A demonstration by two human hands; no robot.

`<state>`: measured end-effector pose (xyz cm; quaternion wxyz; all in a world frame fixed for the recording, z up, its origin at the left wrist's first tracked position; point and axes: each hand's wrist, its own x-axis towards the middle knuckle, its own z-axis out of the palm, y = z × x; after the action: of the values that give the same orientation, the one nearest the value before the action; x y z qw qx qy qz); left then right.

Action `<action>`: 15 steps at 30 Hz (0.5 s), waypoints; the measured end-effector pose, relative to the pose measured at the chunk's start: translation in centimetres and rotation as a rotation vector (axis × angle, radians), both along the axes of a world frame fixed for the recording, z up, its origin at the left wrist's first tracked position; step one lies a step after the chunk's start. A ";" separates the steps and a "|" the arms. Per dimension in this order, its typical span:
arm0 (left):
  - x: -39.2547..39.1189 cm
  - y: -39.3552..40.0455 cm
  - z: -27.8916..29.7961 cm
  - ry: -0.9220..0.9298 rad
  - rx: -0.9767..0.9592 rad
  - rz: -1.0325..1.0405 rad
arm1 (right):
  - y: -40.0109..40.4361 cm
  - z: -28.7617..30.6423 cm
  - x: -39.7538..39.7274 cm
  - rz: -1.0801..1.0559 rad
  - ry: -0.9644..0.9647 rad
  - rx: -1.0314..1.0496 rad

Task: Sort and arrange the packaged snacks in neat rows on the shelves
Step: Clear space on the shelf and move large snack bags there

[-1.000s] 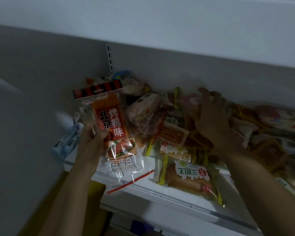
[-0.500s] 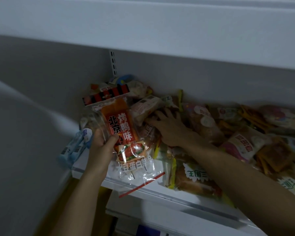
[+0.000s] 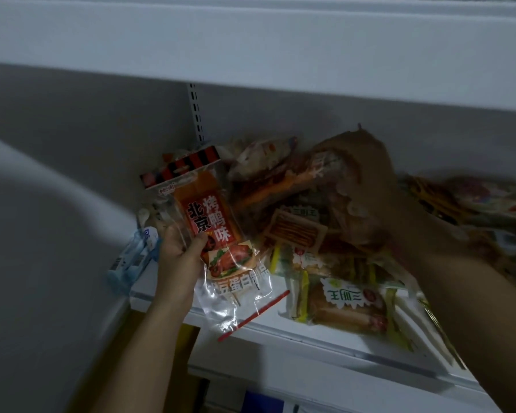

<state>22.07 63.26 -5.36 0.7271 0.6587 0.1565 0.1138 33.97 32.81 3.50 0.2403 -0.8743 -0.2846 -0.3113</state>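
A clear snack packet (image 3: 218,234) with an orange-red label and striped header stands nearly upright in the left hand (image 3: 179,254) — thumb across its front. Beneath the blurred right hand (image 3: 367,186) lies a loose heap of packets (image 3: 304,234) — on the white shelf (image 3: 310,338).

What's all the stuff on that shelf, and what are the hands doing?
Duck snack bag: one, clear with orange and red label, held up at the shelf's left end.
Sandwich pack: one, yellow-edged, lying near the shelf's front edge.
Snack pile: many mixed packets, too jumbled to count, covering the shelf towards the back wall.
Blue-white pack: one, at the shelf's left edge.
Shelf: one, white, with another white shelf above.
Left hand: grips the duck snack bag.
Right hand: blurred, over the snack pile; grip unclear.
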 end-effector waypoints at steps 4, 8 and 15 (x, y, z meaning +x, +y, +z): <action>-0.4 -0.7 0.3 -0.013 -0.092 0.000 | -2.6 0.8 -2.6 -0.010 0.021 0.089; -0.8 -1.1 1.2 -0.050 -0.175 0.014 | -5.8 -0.1 -4.7 -0.037 0.051 0.230; -2.2 -4.4 3.2 -0.128 -0.216 -0.024 | -9.6 -0.1 -8.9 -0.198 0.064 0.411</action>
<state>19.86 58.82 -2.19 0.8037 0.5698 0.1130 0.1294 25.07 23.17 3.44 0.3905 -0.8400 -0.1203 -0.3570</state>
